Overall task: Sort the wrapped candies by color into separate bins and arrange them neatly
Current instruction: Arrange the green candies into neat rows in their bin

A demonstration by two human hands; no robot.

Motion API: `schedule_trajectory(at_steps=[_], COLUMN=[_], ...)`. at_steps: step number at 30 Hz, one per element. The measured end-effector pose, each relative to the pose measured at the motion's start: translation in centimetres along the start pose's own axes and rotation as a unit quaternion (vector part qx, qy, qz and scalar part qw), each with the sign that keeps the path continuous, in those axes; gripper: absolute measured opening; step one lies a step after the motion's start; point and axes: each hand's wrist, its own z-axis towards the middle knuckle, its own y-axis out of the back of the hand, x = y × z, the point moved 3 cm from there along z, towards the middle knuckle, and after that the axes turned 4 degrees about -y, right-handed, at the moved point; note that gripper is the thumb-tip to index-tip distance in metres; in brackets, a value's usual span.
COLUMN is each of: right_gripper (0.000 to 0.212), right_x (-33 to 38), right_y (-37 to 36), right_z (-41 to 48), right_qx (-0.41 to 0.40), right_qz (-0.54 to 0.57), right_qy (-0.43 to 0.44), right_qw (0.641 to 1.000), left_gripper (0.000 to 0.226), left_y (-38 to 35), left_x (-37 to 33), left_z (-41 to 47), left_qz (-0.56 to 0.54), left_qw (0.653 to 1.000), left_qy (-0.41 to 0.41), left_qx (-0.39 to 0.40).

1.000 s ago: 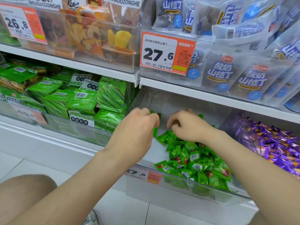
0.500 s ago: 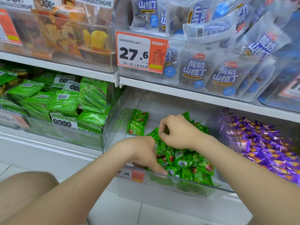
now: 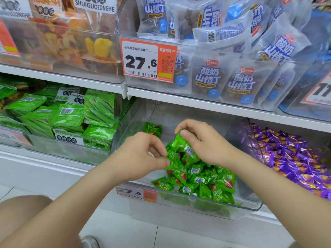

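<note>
Here right hand (image 3: 202, 144) pinches green candy (image 3: 184, 147); left hand (image 3: 141, 154) grip unclear; price tag (image 3: 137, 192) reads 27.8

On my left hand (image 3: 143, 153) the fingertips (image 3: 162, 161) smear into blur against the green pile (image 3: 206, 181), so I cannot tell whether they pinch a wrapper. My right hand (image 3: 202, 142) covers the top end of the green candy (image 3: 182, 145) it pinches, and its wrist hides the pile's rear. The small stack (image 3: 153, 128) at the bin's back is partly hidden behind my left knuckles. The purple candies (image 3: 295, 158) run off the right edge, as does the upper price tag (image 3: 320, 90). The fine print on the lower price tag (image 3: 138, 193) is too blurred to read.
</note>
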Motion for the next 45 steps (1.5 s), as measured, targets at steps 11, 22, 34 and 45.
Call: schedule_trajectory(at_steps=[11, 22, 34, 45], right_gripper=[0.019, 0.017, 0.021, 0.018], right_x=[2.2, -0.5, 2.5, 3.2], right_y=[-1.6, -4.8, -10.9, -8.8], right_z=[-0.9, 1.6, 5.2, 5.0], right_qx=[0.126, -0.005, -0.018, -0.118], right_qz=[0.487, 0.137, -0.266, -0.062], right_qy=[-0.251, -0.152, -0.003, -0.021], right_qw=[0.827, 0.979, 0.964, 0.991], left_gripper=[0.037, 0.056, 0.043, 0.048], left_y=[1.1, 4.5, 5.2, 6.3], left_x=[-0.6, -0.4, 1.5, 1.4], left_z=[-0.4, -1.2, -0.7, -1.1], left_qz=[-0.072, 0.175, 0.135, 0.16], left_qw=[0.99, 0.935, 0.945, 0.925], left_qy=[-0.017, -0.051, -0.051, -0.081], left_qx=[-0.117, -0.304, -0.292, -0.334])
